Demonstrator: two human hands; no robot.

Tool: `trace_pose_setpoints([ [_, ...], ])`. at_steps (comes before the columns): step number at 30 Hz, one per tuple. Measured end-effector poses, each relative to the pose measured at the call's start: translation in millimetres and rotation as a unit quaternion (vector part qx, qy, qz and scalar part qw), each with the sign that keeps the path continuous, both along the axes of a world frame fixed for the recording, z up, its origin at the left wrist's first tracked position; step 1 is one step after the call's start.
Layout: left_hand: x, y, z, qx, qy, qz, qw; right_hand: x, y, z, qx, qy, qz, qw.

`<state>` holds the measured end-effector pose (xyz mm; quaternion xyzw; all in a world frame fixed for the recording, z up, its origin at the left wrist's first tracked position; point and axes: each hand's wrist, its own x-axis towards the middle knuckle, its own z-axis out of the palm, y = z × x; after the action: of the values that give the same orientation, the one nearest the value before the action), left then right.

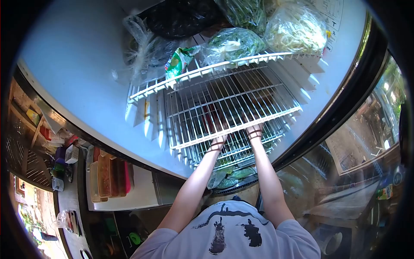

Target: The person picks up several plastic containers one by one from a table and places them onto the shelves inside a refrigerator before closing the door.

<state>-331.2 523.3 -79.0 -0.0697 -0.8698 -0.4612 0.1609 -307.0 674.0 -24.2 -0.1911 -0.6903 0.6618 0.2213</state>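
Observation:
Both of my arms reach into an upright refrigerator, beneath a white wire shelf [235,128]. Through its bars I make out part of my left hand [220,134], left of centre. Level with it, a little to the right, is my right hand [254,128]. The wires and the shade behind them hide the fingers of both, so what they hold or touch cannot be seen. Under my forearms lies a lower wire shelf [235,162], and below that are bags of green vegetables [241,173] at the bottom.
The upper shelf [207,70] carries a black plastic bag [181,19], a bag of pale sprouts [297,32], bagged greens [235,45] and a green packet [179,62]. At left, plastic containers [110,177] stand on a counter. The glass door [345,142] is at right.

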Motion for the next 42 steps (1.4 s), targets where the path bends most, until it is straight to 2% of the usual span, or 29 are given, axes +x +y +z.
trace_pose_setpoints([
  [1,-5.0,-1.7,-2.0,-0.008,0.012,0.004,1.000,-4.1,-1.0,-8.0,0.011,0.052,-0.011,0.999],
  [3,-8.4,-3.8,-1.9,-0.025,0.031,0.010,0.999,-2.4,-1.2,-1.7,-0.023,0.031,0.019,0.999],
  [5,-6.6,-0.5,-0.5,0.054,0.029,0.023,0.998,2.0,-3.5,4.3,-0.013,0.009,0.002,1.000],
  [6,1.9,0.7,14.2,0.109,-0.025,-0.004,0.994,5.5,-9.4,6.8,-0.009,0.076,-0.018,0.997],
  [7,-1.2,-5.5,4.2,0.078,-0.101,-0.043,0.991,9.9,-6.5,12.5,-0.031,0.006,0.013,0.999],
  [9,8.8,-4.9,-27.1,-0.122,-0.041,0.040,0.991,-0.9,16.1,-70.2,0.098,0.259,0.011,0.961],
  [10,35.2,-14.8,-1.6,-0.043,-0.032,-0.009,0.999,18.5,22.8,-58.7,-0.236,0.293,0.141,0.916],
  [11,75.8,-23.2,40.4,0.033,-0.017,-0.055,0.998,43.9,22.6,-35.8,-0.543,0.273,0.255,0.752],
  [12,106.8,-33.1,66.3,0.173,-0.136,-0.091,0.971,57.7,-1.8,-10.4,-0.266,0.255,0.105,0.924],
  [13,139.7,-43.4,100.6,0.241,-0.143,-0.106,0.954,71.8,-27.0,9.9,0.048,0.221,-0.054,0.973],
  [14,167.1,-44.7,105.5,0.408,-0.078,-0.119,0.902,94.6,-30.0,15.3,0.042,0.142,0.058,0.987],
  [15,190.4,-67.3,101.0,0.263,-0.023,-0.130,0.956,117.7,-28.5,18.6,0.042,0.059,0.167,0.983],
  [17,227.9,-106.1,79.3,0.186,0.033,-0.161,0.969,153.2,-48.0,37.5,-0.050,-0.101,0.365,0.924],
  [19,254.9,-148.1,74.3,0.148,0.005,-0.158,0.976,176.9,-77.4,46.1,-0.066,-0.200,0.478,0.853],
  [21,273.6,-187.1,49.3,0.161,-0.043,-0.059,0.984,191.7,-111.1,36.7,-0.092,-0.188,0.568,0.796],
  [22,280.3,-207.3,36.2,0.197,-0.064,-0.001,0.978,193.0,-124.4,23.7,-0.030,-0.186,0.629,0.754],
  [23,285.5,-225.9,28.4,0.249,-0.061,0.056,0.965,197.5,-147.9,33.9,-0.080,-0.189,0.676,0.708],
  [25,287.9,-264.2,14.2,0.431,-0.096,0.190,0.877,207.4,-195.4,37.9,-0.097,-0.178,0.711,0.674],
  [26,287.0,-286.0,11.2,0.450,-0.081,0.256,0.851,208.9,-216.2,38.1,-0.096,-0.180,0.717,0.667],
  [27,287.3,-309.4,8.4,0.467,-0.066,0.319,0.822,208.4,-238.1,35.4,-0.101,-0.178,0.716,0.667],
  [29,290.2,-355.9,7.8,0.480,-0.035,0.360,0.799,203.8,-281.1,32.4,-0.105,-0.172,0.715,0.669],
  [30,290.4,-372.9,10.6,0.492,-0.007,0.393,0.776,198.6,-300.5,32.7,-0.091,-0.169,0.691,0.697],
  [31,291.3,-387.1,13.9,0.495,-0.005,0.389,0.776,190.7,-320.7,34.4,-0.077,-0.165,0.665,0.724],
  [33,292.7,-407.0,30.1,0.504,-0.011,0.332,0.797,168.6,-361.4,39.0,-0.087,-0.158,0.611,0.770],
  [35,280.1,-414.4,50.3,0.520,-0.021,0.283,0.806,138.6,-403.5,46.2,-0.103,-0.105,0.538,0.830],
  [37,256.3,-417.9,67.1,0.442,0.039,0.268,0.855,97.6,-442.7,54.2,-0.081,-0.093,0.485,0.866],
  [39,226.8,-427.1,91.8,0.426,0.069,0.251,0.866,70.4,-478.2,67.7,0.004,-0.061,0.428,0.902],
  [41,191.7,-441.2,111.3,0.351,0.146,0.260,0.888,41.6,-508.1,67.4,0.012,-0.057,0.396,0.916],
  [42,171.4,-454.1,107.2,0.351,0.145,0.252,0.890,33.0,-518.2,65.0,0.019,-0.057,0.372,0.926],
])
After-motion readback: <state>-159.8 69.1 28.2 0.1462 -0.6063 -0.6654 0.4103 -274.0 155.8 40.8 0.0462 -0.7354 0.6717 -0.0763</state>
